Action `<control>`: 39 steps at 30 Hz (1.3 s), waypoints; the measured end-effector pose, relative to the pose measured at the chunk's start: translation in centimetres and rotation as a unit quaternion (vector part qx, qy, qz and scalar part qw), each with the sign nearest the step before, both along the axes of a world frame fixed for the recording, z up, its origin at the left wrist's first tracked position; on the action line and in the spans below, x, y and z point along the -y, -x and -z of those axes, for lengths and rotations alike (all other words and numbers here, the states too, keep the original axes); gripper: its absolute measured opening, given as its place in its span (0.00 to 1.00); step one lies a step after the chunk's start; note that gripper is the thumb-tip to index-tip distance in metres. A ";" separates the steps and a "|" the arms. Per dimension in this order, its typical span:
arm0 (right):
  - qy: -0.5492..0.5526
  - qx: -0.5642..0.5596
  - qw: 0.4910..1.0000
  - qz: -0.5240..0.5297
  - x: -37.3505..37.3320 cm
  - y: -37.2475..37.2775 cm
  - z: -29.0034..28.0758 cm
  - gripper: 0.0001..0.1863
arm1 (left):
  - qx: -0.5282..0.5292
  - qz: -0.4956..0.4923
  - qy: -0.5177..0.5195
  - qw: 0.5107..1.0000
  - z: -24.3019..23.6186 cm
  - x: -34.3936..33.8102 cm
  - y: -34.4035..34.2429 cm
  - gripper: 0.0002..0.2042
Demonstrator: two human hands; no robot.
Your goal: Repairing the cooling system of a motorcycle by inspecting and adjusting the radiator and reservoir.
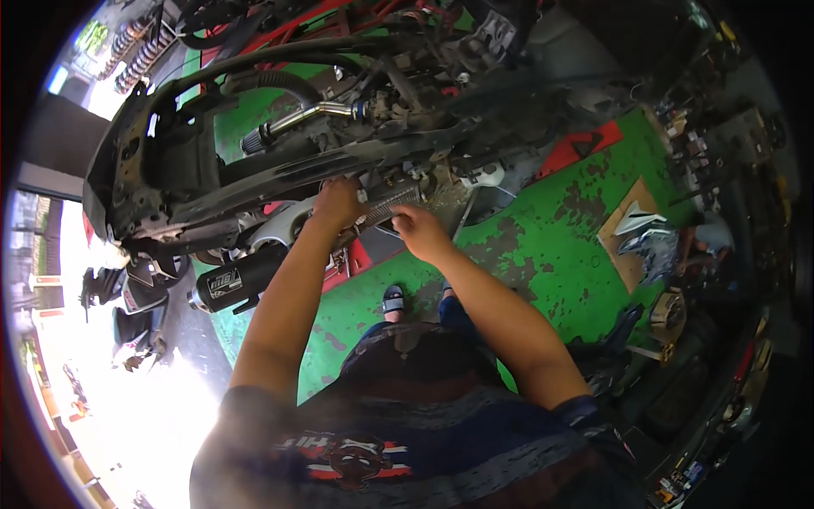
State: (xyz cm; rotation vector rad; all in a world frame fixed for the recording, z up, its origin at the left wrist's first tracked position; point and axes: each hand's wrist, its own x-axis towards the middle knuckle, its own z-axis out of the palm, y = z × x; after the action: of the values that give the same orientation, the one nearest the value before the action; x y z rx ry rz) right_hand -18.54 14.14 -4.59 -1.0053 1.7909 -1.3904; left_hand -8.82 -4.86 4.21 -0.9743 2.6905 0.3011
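Observation:
A stripped scooter frame [280,182] with black rails stretches across the upper middle in front of me. My left hand [339,204] reaches against its near side, just below the lower rail. The fingers there are mostly hidden, so what they touch does not show. My right hand [420,233] is curled, thumb and fingers drawn together, beside a finned metal radiator [390,206]. Anything held in it is too small or hidden to make out. A black exhaust muffler [237,280] lies left of my left forearm, near a grey curved metal part [284,222].
A shiny intake pipe [314,114] with a cone filter runs inside the frame. Beneath is a green floor [543,254] with worn patches. On the right, cardboard [627,229] carries plastic-wrapped parts, and another person [708,237] is nearby. Coil springs [131,59] hang at upper left.

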 end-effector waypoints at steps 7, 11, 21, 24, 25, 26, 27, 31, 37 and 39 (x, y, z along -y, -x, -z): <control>0.031 -0.150 0.988 0.035 6.1 2.1 -1.7 0.17 | -0.135 0.005 -0.073 0.988 0.8 0.3 -0.9 0.30; -0.031 -0.195 0.980 0.008 6.8 2.1 -2.8 0.12 | -0.124 -0.053 -0.133 0.982 -0.3 -0.6 0.1 0.29; -0.051 -0.117 0.990 0.057 7.3 0.9 -1.4 0.08 | -0.169 -0.052 -0.134 0.975 -0.6 -1.5 0.8 0.25; -0.049 -0.066 0.993 0.084 7.1 0.5 -1.2 0.09 | -0.169 -0.142 -0.214 0.951 -0.6 -1.5 1.0 0.25; -0.027 -0.040 0.994 0.095 7.0 0.5 -1.2 0.09 | -0.176 -0.113 -0.195 0.958 -0.2 -1.2 0.7 0.25; -0.026 -0.038 0.994 0.094 7.1 0.5 -1.1 0.09 | -0.182 -0.084 -0.176 0.964 0.1 -1.0 0.5 0.25; -0.006 -0.021 0.995 0.101 7.1 0.3 -1.1 0.10 | -0.181 -0.084 -0.174 0.964 0.6 -0.5 0.0 0.25; 0.007 0.060 0.995 0.080 7.3 0.6 -0.3 0.12 | -0.152 -0.031 -0.157 0.975 0.1 -0.3 0.1 0.25; 0.023 0.070 0.990 0.121 8.1 0.2 -0.6 0.13 | -0.098 0.017 0.056 0.994 -0.8 -3.0 0.6 0.24; 0.033 0.067 0.989 0.131 8.5 -0.1 -0.6 0.14 | -0.113 0.028 0.077 0.990 -0.1 -2.6 0.2 0.23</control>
State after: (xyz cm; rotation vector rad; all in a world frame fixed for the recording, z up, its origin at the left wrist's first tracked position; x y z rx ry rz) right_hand -18.44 5.65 -3.97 -0.7089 1.8344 -1.6450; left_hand -9.05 -2.21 4.31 -0.9568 2.9788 0.2066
